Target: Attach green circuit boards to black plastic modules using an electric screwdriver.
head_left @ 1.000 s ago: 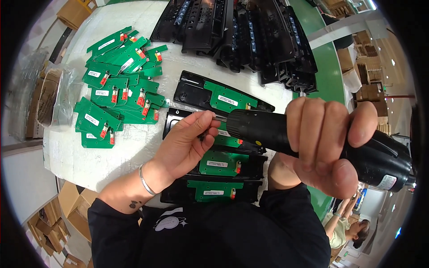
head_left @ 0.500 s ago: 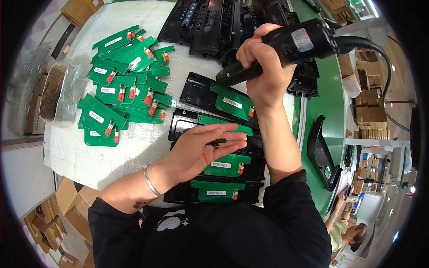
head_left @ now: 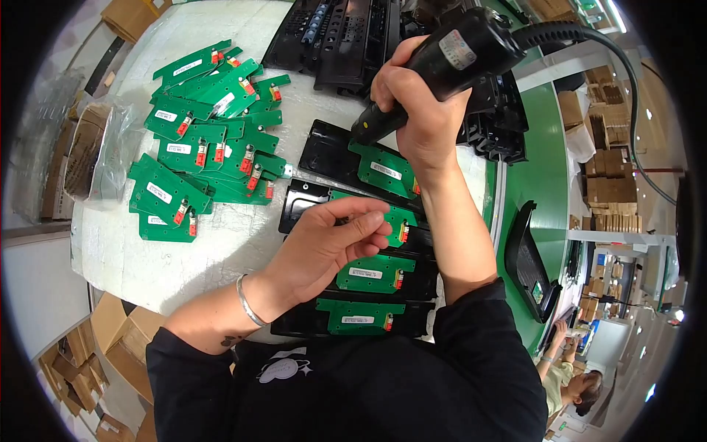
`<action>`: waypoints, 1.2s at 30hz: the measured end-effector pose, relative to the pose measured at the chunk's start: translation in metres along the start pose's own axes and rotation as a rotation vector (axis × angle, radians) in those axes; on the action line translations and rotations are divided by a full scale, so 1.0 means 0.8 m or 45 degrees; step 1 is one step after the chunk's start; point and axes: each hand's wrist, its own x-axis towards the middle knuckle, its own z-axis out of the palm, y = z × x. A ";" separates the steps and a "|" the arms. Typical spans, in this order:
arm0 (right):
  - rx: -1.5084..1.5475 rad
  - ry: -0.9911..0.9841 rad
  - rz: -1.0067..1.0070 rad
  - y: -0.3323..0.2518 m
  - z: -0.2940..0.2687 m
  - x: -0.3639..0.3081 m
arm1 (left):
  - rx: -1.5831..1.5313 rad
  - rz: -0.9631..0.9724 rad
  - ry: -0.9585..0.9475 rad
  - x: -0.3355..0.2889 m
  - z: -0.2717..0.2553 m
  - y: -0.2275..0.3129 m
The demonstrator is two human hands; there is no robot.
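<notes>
Head cam: R grip (head_left: 427,110) clamped on 1 driver (head_left: 458,57), L grip (head_left: 324,237) curled, hold unclear, 4 panels (head_left: 318,151) w/ 4 PCBs (head_left: 368,308) beneath.

In the upper centre of the frame, the right grip (head_left: 426,110) wraps a black corded power screwdriver (head_left: 460,62), tilted so its nose meets the upper-left corner of a green circuit board (head_left: 383,172) lying in the topmost of four black panels (head_left: 320,151). At the centre, the left grip (head_left: 335,239) is curled, thumb against fingers, small dark pieces (head_left: 342,220) partly showing inside, above the second panel. Loose green boards (head_left: 166,180) overlap at left on the white surface (head_left: 110,254); black housings (head_left: 331,44) crowd the top edge.
</notes>
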 end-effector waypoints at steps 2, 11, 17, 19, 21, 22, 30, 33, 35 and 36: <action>-0.047 -0.020 -0.008 0.002 0.003 -0.001 | -0.009 0.013 0.013 0.000 -0.003 0.003; 0.523 -0.159 -0.280 -0.076 -0.008 -0.037 | -0.384 0.134 0.154 0.008 -0.013 0.004; 0.453 -0.375 -0.230 -0.121 -0.024 -0.066 | -0.465 0.098 -0.076 0.008 -0.018 -0.002; 0.445 -0.363 -0.222 -0.122 -0.023 -0.072 | -0.442 0.065 -0.082 0.010 -0.016 -0.003; 0.415 -0.313 -0.232 -0.123 -0.020 -0.076 | -0.505 0.043 -0.176 0.012 -0.026 -0.009; 0.495 -0.354 -0.290 -0.116 -0.016 -0.074 | -0.573 0.034 -0.261 0.011 -0.030 -0.012; 0.116 0.319 -0.240 -0.046 -0.070 -0.036 | -0.237 -0.155 -0.024 0.003 0.009 -0.010; 0.085 0.454 -0.131 -0.033 -0.088 -0.034 | -0.157 -0.200 -0.056 0.002 0.011 -0.014; 0.073 0.464 -0.123 -0.027 -0.091 -0.036 | -0.156 -0.190 -0.026 0.001 0.011 -0.016; 0.060 0.470 -0.115 -0.026 -0.092 -0.036 | -0.119 -0.156 -0.050 0.000 0.010 -0.017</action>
